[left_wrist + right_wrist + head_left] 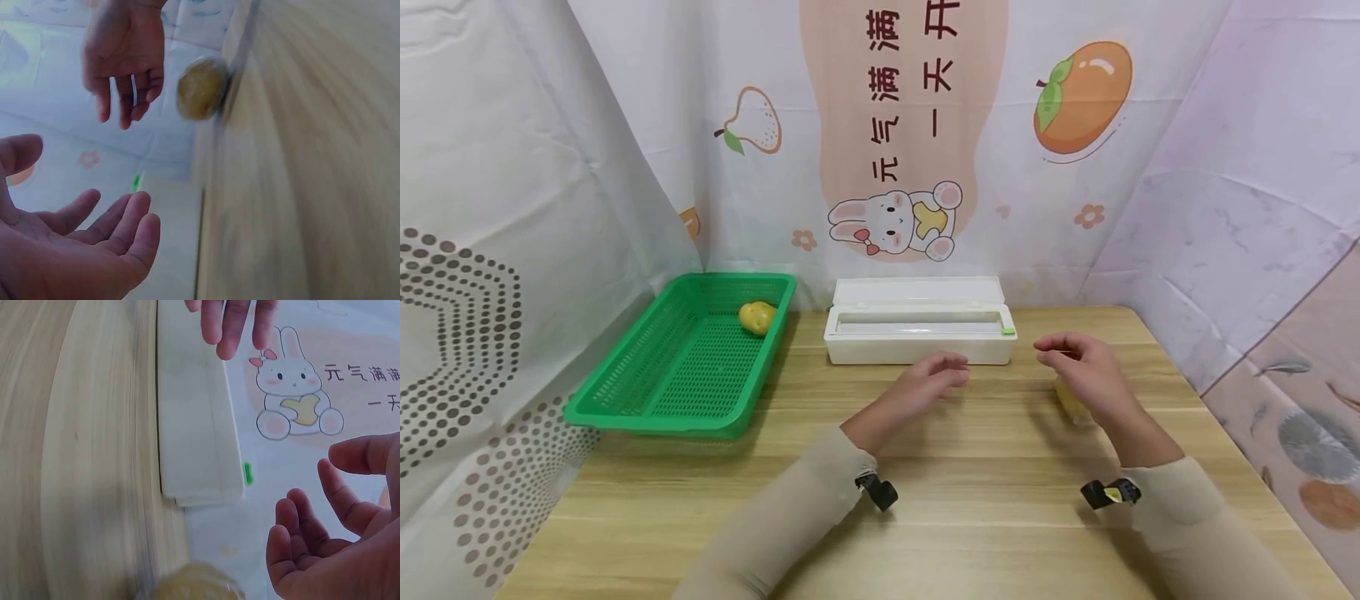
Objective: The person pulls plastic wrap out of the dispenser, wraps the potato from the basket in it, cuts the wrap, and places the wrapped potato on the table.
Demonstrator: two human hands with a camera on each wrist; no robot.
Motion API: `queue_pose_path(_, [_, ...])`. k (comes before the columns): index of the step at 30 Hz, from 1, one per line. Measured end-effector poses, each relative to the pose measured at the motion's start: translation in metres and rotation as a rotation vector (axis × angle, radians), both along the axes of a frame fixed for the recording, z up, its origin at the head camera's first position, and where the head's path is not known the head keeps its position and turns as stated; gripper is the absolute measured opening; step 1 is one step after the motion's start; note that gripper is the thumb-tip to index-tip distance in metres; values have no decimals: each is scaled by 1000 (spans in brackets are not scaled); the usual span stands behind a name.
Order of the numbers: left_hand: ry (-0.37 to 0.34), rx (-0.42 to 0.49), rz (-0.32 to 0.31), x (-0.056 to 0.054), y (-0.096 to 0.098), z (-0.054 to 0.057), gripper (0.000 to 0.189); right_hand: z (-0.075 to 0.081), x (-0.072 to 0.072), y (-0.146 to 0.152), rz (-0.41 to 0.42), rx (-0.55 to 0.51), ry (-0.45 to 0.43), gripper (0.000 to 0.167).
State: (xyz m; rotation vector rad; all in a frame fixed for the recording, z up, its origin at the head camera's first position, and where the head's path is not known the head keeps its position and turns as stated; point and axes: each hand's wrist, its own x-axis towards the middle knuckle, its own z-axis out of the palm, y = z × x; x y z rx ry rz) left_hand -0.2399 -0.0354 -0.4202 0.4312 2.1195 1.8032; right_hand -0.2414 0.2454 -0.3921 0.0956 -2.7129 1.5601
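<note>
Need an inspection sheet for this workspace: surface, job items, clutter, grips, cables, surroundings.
Surface: wood-grain table.
Job items: white box, lid raised; green basket at left, holding one potato; second potato on the table, apparently wrapped.
Clutter: nothing seen.
Grips: left grip holds nothing, in front of the box; right grip holds nothing, near the second potato.
Cables: nothing seen.
Surroundings: printed cloth behind and on both sides.

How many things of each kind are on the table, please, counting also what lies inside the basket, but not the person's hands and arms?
Green basket: 1
White box with raised lid: 1
Potatoes: 2 (one in the basket, one apparently in clear wrap, near the right hand)
Total: 4
</note>
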Motion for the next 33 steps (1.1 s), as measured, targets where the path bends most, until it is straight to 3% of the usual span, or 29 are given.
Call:
queue_pose_path(4, [79,-86,30,-2,-17,2,45,-1,-6,-10,8,17,-9,38])
queue_pose_path(7, [189,-218,80,-6,-32,5,47,-3,-14,-18,8,30,-13,36])
queue_pose_path(10, [316,-390,175,-15,-50,6,45,-5,-24,-26,16,67,-15,36])
queue_pose_path(14, [456,-647,348,-30,-77,7,44,-10,-38,-37,42,142,-22,42])
queue_pose_path(17, [460,-769,474,-40,-97,5,51,-16,-48,-43,61,171,-29,51])
queue_pose_path(20, [388,-797,545,-46,-112,1,57,-21,-55,-46,70,188,-27,55])
queue_pose_path(25, [345,-795,538,-50,-125,-3,57,-22,-59,-47,57,241,-14,57])
queue_pose_path(33, [432,-826,539,-54,-127,2,47,-21,-68,-45,83,309,7,54])
